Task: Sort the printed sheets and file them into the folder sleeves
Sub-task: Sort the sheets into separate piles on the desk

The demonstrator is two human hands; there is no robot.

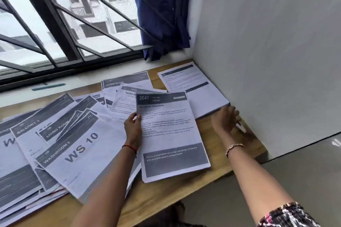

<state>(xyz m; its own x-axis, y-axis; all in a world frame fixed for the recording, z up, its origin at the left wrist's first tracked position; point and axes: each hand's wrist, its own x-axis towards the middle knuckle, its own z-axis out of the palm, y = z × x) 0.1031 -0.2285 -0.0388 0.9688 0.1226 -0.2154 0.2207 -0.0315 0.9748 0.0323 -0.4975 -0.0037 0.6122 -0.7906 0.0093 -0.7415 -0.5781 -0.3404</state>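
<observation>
My left hand (133, 125) grips the left edge of a stack of printed sheets (171, 138) headed "2641", held over the wooden table (228, 164). My right hand (226, 119) hovers open, fingers spread, just right of that stack and near the front corner of a neat pile of sheets (199, 90) by the wall. A loose spread of sheets (60, 140) labelled "WS 10", "WASHROOM 2", "LIVING ROOM" and "BALCONY 3" covers the left of the table. No folder or sleeves are in view.
A white wall (267, 61) bounds the table on the right. A barred window (64, 24) and sill run along the back, with a teal pen (48, 86) on the sill and a blue cloth (162, 13) hanging at the corner.
</observation>
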